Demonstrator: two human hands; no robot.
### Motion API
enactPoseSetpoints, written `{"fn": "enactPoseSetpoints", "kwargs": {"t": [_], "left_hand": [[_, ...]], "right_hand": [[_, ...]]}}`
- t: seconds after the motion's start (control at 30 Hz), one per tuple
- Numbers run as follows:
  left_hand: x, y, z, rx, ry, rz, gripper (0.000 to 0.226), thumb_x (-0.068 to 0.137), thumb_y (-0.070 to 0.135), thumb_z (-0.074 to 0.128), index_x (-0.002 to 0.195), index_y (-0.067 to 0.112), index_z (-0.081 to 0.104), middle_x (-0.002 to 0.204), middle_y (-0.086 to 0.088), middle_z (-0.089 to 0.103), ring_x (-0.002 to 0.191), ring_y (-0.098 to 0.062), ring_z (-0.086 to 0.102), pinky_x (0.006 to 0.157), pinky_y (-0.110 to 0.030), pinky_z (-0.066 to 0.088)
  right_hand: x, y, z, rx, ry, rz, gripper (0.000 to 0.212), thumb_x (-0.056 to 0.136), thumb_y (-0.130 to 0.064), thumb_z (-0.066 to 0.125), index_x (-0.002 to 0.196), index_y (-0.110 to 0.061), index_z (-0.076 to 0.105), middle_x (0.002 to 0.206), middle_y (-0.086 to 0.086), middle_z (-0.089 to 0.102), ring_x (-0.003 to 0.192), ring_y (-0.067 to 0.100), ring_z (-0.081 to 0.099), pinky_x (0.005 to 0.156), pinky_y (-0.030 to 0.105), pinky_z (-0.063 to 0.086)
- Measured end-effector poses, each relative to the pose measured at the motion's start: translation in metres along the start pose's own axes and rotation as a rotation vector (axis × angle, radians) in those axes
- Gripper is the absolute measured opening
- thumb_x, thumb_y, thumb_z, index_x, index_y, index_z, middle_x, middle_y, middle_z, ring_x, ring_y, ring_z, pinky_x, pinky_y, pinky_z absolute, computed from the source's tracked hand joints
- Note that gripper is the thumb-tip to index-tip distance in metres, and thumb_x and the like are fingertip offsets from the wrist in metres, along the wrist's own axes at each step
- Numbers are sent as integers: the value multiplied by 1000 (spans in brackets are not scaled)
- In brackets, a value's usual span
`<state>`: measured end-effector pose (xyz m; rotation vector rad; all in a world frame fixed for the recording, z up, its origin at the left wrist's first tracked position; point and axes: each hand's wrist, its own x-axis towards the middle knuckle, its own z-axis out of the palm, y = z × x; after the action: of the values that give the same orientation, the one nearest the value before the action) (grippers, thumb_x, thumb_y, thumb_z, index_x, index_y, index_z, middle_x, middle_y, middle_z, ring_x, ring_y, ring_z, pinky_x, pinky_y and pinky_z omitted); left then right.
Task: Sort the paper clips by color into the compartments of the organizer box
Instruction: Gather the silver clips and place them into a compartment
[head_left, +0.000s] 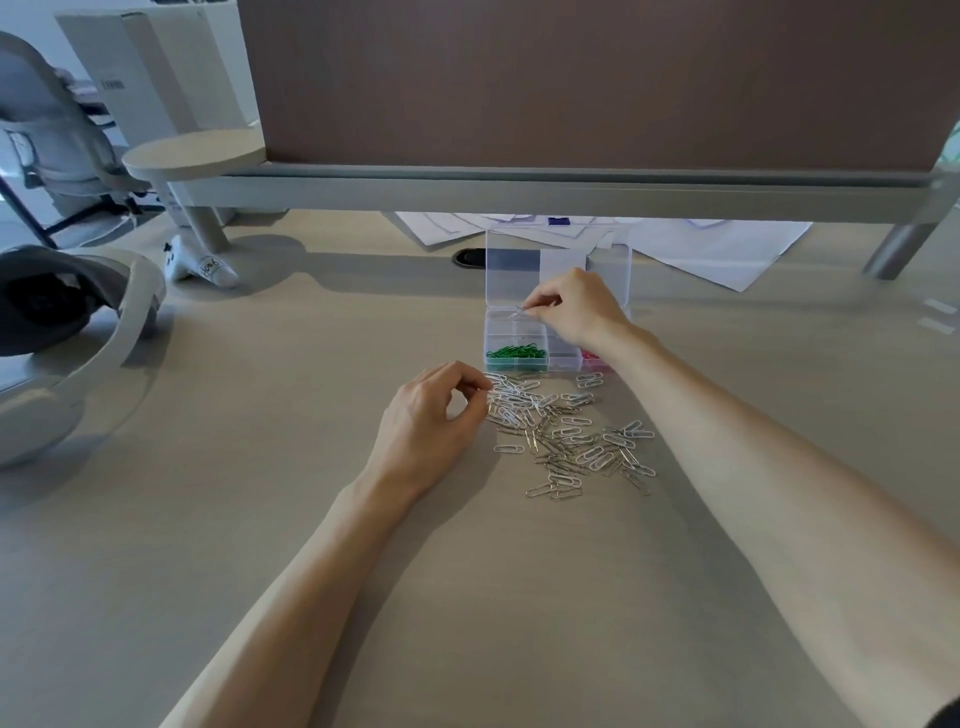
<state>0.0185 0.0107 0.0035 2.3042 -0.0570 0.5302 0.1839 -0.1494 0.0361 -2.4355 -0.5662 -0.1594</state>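
Silver and white paper clips (569, 439) lie in a loose pile on the desk (260, 519), just in front of the clear organizer box (540, 343), lid up. Green clips (516, 353) fill its near-left compartment, pink clips (592, 356) sit near-right. Right hand (576, 309) pinches one silver clip (518, 312) over the far-left compartment. Left hand (428, 423), fingers curled, pinches at the pile's left edge. Bare desk surrounds the pile.

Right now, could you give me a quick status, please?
Right hand pinching silver clip over organizer box. Left hand fingertips at loose pile. Nothing obstructing.
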Motion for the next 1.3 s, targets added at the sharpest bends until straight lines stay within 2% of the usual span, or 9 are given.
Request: {"fn": "enactPoseSetpoints", "kwargs": {"t": [0.4,0.53,0.63,0.73,0.83,0.93,1.0,1.1,1.3], "left_hand": [[-2,1,0,65,-16,-10,12,89,22,59,95,29,66,85,18,61,74,13,47,61,-9,32],[-2,-3,-1,143,-14,-35,11,89,27,57,94,33,65,91,20,63,85,5,49,64,-15,36],[-4,-6,-1,266,-35,68,12,92,30,57,99,32,67,100,18,63,96,-1,54,66,-25,46],[-4,-8,-1,272,-56,120,15,94,36,56,105,32,66,103,17,62,99,-4,55,68,-30,50],[-4,-11,-2,275,-58,141,16,94,37,56,105,34,67,103,16,61,97,-5,55,67,-31,50],[-5,-13,-4,282,-84,208,14,92,36,60,104,36,68,102,16,60,95,-4,54,64,-33,51],[-5,-13,-4,291,-105,232,13,91,35,62,102,36,68,102,17,60,94,-4,54,63,-34,51],[-5,-15,-4,304,-112,246,10,90,36,62,98,36,67,100,18,58,95,-3,53,62,-35,51],[-5,-17,-1,316,-76,292,9,93,36,59,95,31,67,96,16,59,93,-5,54,58,-34,50]], "right_hand": [[-14,1,10,39,30,-113,9,87,-15,68,94,-16,75,92,0,72,88,16,63,83,40,53],[-16,-1,7,-90,-42,-171,18,91,-11,62,103,-16,75,103,3,73,100,21,63,91,42,51],[-21,-7,-2,-48,2,-151,22,92,-10,60,108,-16,73,105,2,73,103,21,63,93,42,51],[-37,-19,-14,22,-11,-140,20,90,-13,64,108,-15,73,104,2,72,94,15,64,87,32,52],[-62,-31,-24,23,-216,-125,18,86,-20,71,103,-20,74,92,-6,71,78,1,60,71,15,43],[-78,-35,-23,-95,-374,-100,19,82,-30,75,101,-28,74,83,-18,63,75,-4,54,65,18,38],[-83,-37,-20,-184,-374,-90,24,81,-37,75,104,-30,72,87,-16,62,78,1,54,64,20,38],[-84,-35,-13,-237,-347,-121,22,83,-37,73,103,-30,70,104,-7,66,94,13,59,78,30,47],[-84,-30,-9,-225,-315,-172,10,89,-31,66,95,-24,68,102,-6,63,94,12,56,77,30,44]]}}
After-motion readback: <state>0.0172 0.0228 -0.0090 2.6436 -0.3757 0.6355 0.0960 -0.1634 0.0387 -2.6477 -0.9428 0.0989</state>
